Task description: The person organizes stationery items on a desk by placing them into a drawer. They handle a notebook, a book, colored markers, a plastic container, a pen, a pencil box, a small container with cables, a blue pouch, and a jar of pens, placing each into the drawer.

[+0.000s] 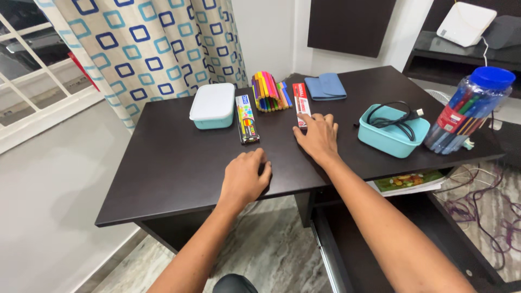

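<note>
Right grip (317,135) flat on red box (301,103), left grip (245,176) empty

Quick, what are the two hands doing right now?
Left hand: loosely curled, resting on the table, holding nothing.
Right hand: open, fingers touching the red box.

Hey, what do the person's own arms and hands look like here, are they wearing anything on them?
Both forearms are bare, with no sleeves showing as far up as the picture goes. The left hand and the right hand wear no gloves, and no rings, watch or wristband can be seen.
</note>
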